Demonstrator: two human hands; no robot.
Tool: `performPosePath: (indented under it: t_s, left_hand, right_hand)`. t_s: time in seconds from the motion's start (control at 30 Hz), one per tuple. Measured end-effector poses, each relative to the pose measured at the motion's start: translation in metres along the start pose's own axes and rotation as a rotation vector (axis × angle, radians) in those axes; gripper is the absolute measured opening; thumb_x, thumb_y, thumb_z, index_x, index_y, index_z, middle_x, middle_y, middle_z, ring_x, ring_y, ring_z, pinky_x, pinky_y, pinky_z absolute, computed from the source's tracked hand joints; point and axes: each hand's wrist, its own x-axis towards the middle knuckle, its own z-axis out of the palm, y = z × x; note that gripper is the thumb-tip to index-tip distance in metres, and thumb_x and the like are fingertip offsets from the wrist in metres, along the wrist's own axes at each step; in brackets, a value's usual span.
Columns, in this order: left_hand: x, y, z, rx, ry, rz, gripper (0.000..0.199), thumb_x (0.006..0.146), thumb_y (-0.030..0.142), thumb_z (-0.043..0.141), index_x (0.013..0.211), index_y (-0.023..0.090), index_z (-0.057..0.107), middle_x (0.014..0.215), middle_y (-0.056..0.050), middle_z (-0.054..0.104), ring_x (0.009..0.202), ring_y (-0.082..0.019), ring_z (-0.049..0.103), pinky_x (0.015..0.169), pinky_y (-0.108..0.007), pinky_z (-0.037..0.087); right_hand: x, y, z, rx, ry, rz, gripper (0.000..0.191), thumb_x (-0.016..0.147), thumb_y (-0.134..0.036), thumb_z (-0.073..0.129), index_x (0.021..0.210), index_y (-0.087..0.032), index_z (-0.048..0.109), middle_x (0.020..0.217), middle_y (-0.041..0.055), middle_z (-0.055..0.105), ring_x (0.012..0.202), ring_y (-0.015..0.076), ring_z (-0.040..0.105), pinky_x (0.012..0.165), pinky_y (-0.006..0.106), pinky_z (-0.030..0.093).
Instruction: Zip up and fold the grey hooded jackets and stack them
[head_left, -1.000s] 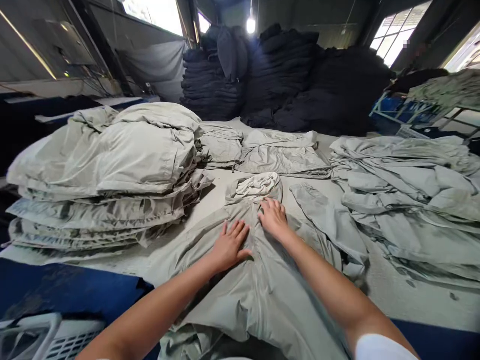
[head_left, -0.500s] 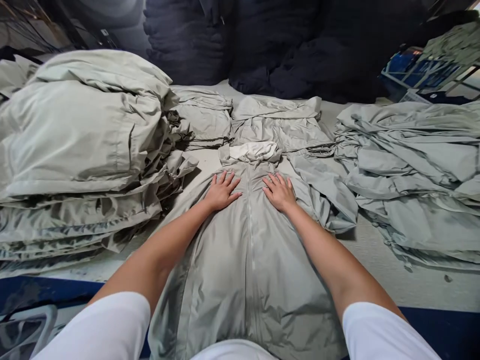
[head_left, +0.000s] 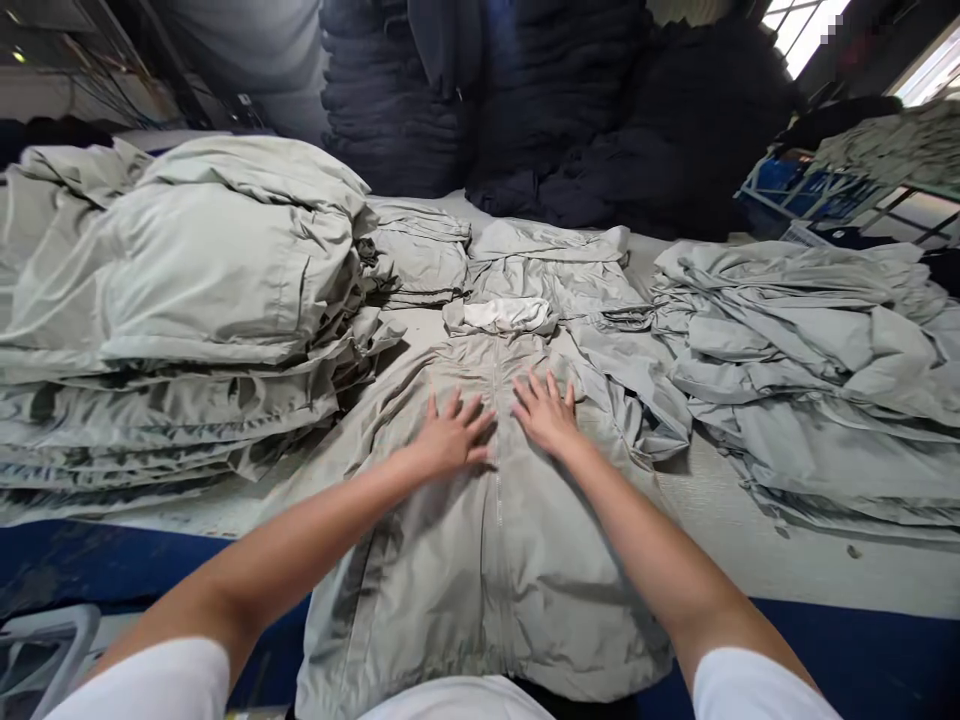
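A grey-green zip jacket (head_left: 427, 580) lies spread front-up on the table, collar at the far end and hem hanging towards me. Its zip runs down the middle, and a white lining shows inside the collar. My left hand (head_left: 454, 437), fingers spread, is over the chest just left of the zip; a shadow lies beneath it, and contact is unclear. To the right of the zip, my right hand (head_left: 546, 412) rests with fingers fanned on the upper chest. Neither hand grips anything. The jacket's right-side sleeve (head_left: 637, 385) is bunched beside the shoulder.
A tall pile of similar jackets (head_left: 202, 280) stands at left, with a looser pile (head_left: 825, 400) at right. Folded garments (head_left: 555, 265) lie beyond the collar. Dark stacked cloth (head_left: 555, 110) rises behind the pale table (head_left: 795, 540). A white plastic crate (head_left: 52, 650) sits low at left.
My left hand has come down the jacket towards me and nearer the zip, seemingly lifting a little. My right hand has shifted slightly towards the zip. The camera view has tilted up.
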Motion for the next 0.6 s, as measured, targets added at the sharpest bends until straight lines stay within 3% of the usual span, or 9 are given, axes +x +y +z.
performPosePath:
  t_s: [0.13,0.23,0.33,0.43,0.53,0.6]
  left_hand:
    - [-0.073,0.003,0.025,0.031,0.007,0.111,0.07,0.105,0.066,0.043,0.168,0.039,0.03,0.178,-0.003,0.024,0.166,-0.042,0.01,0.127,-0.076,0.01]
    - [-0.094,0.001,0.031,0.035,0.003,0.117,0.068,0.106,0.064,0.043,0.168,0.039,0.029,0.178,-0.004,0.026,0.166,-0.039,0.013,0.128,-0.072,0.015]
    - [-0.098,0.012,0.032,0.015,0.002,0.046,0.068,0.105,0.063,0.043,0.167,0.037,0.034,0.177,-0.008,0.028,0.164,-0.04,0.02,0.126,-0.073,0.021]
    - [-0.1,0.029,0.035,0.001,0.062,-0.007,0.066,0.105,0.063,0.044,0.166,0.036,0.038,0.176,-0.01,0.028,0.164,-0.04,0.021,0.126,-0.076,0.018]
    - [-0.101,0.037,0.038,-0.013,0.133,-0.012,0.065,0.105,0.061,0.047,0.164,0.037,0.041,0.175,-0.009,0.031,0.164,-0.04,0.023,0.127,-0.076,0.017]
    - [-0.101,0.038,0.039,-0.02,0.151,-0.009,0.064,0.105,0.061,0.048,0.164,0.037,0.042,0.175,-0.009,0.032,0.163,-0.04,0.024,0.127,-0.075,0.018]
  right_hand:
    - [-0.072,-0.008,0.024,0.0,-0.001,0.004,0.062,0.11,-0.056,0.033,0.167,-0.032,0.038,0.177,0.0056,0.026,0.165,0.0387,0.012,0.128,0.071,0.011]
    - [-0.092,0.002,0.021,0.05,-0.009,-0.053,0.058,0.109,-0.052,0.037,0.161,-0.03,0.05,0.171,0.0082,0.041,0.161,0.0369,0.027,0.128,0.066,0.02]
    - [-0.078,0.032,0.002,0.098,0.146,-0.036,0.052,0.109,-0.036,0.034,0.149,-0.02,0.063,0.156,0.0141,0.06,0.148,0.0298,0.048,0.126,0.05,0.034]
    - [-0.047,0.071,-0.019,0.031,0.314,0.174,0.054,0.104,-0.02,0.033,0.148,-0.006,0.061,0.156,0.0212,0.057,0.148,0.0296,0.048,0.124,0.043,0.035]
    - [-0.019,0.1,-0.031,-0.032,0.302,0.363,0.052,0.097,-0.017,0.042,0.142,-0.002,0.064,0.148,0.025,0.062,0.142,0.0322,0.053,0.119,0.045,0.04]
    - [-0.007,0.112,-0.038,-0.046,0.279,0.382,0.046,0.093,-0.019,0.049,0.131,-0.007,0.073,0.128,0.0237,0.073,0.127,0.0336,0.064,0.11,0.047,0.047]
